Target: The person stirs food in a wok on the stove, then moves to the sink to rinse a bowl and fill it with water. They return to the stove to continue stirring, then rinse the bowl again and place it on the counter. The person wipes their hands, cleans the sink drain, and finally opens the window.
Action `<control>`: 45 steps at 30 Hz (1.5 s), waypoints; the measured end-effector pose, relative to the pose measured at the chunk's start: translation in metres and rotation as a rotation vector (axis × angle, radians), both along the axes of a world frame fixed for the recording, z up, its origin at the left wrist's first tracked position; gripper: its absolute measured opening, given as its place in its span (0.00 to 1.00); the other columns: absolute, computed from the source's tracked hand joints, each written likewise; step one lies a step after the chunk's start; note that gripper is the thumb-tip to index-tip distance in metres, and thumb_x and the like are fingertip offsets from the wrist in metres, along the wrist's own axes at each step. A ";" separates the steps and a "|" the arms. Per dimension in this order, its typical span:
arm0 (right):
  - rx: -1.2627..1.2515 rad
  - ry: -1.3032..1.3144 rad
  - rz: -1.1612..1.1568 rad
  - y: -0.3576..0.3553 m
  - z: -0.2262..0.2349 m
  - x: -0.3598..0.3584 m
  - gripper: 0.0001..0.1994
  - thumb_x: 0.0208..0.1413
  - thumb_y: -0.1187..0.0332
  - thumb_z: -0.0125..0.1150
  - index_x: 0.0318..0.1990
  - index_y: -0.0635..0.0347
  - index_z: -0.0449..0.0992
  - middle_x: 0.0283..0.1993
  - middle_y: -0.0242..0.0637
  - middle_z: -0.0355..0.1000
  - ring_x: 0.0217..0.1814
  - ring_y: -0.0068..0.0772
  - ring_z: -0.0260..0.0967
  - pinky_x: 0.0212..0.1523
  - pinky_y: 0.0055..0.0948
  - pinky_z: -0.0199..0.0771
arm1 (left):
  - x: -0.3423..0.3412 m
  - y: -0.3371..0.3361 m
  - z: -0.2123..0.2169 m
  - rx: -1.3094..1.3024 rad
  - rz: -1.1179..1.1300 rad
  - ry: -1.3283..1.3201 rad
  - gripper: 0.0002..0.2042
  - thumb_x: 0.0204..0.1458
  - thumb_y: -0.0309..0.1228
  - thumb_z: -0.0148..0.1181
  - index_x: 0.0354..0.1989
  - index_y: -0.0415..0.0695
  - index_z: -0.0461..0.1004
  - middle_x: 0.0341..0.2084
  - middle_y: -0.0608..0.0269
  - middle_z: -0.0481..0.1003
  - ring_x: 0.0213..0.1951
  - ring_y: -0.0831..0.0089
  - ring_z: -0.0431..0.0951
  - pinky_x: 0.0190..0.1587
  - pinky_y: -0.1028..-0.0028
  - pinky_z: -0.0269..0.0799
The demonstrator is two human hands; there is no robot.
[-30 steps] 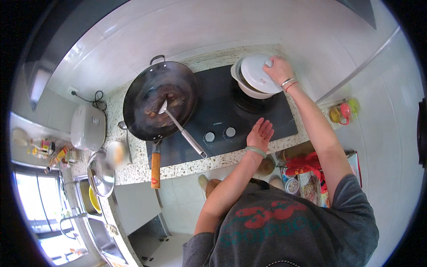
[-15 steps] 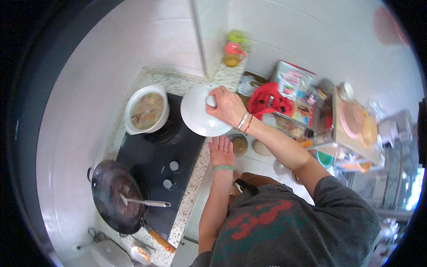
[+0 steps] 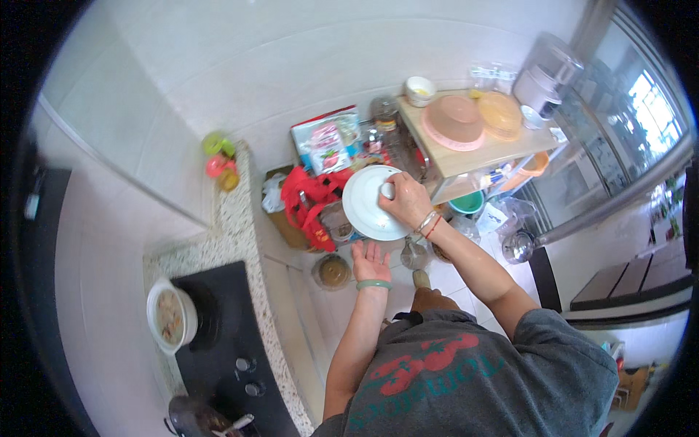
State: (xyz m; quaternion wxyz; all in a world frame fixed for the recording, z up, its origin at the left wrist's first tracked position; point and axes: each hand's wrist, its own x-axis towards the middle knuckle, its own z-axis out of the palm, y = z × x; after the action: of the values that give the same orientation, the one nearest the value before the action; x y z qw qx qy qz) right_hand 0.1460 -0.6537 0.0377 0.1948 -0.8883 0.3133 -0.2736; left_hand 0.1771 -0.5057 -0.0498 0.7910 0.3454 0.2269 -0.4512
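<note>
While the left hand (image 3: 371, 264) lies turned palm up with its fingers stretched out and slightly apart, gripping nothing, the right hand (image 3: 406, 202) is clamped on the knob of a round white lid (image 3: 366, 206). That lid hangs in the air beneath the right hand's fingers, its near edge just beyond the left fingertips; whether they touch cannot be told. Left of the left hand, down on the floor, sits a round jar (image 3: 333, 271), and past the lid, farther from that hand, lies a bright red bag (image 3: 304, 195). Well to the left of both hands, a white pot (image 3: 191, 318) stands uncovered on the black stove (image 3: 227, 309), with food in pale liquid showing inside. So the uncovering looks done, the lid being off and well apart from the pot, while setting it down remains undone, since nothing but the right hand clearly bears it. Nearer the lower left edge, a dark wok (image 3: 191, 416) is partly cut off. Farther ahead of the left hand, small colourful jars (image 3: 221, 164) stand on the speckled surface (image 3: 234, 202); beyond the right hand, a pink basin (image 3: 454, 122) rests on a wooden shelf (image 3: 413, 116).
</note>
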 end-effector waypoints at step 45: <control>0.126 -0.060 -0.573 -0.280 -0.062 -0.292 0.14 0.41 0.66 0.64 0.35 0.63 0.72 0.33 0.45 0.70 0.31 0.48 0.71 0.30 0.39 0.74 | -0.091 -0.445 0.021 -0.103 -0.242 -0.507 0.08 0.56 0.27 0.49 0.36 0.34 0.62 0.26 0.54 0.70 0.29 0.62 0.77 0.37 0.59 0.81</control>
State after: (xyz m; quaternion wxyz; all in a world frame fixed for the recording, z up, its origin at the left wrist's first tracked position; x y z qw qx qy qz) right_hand -0.1465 -0.9334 -0.0241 0.1733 -0.7414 0.5619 -0.3235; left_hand 0.0862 -0.9512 -0.0290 0.7793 0.4312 -0.0443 -0.4526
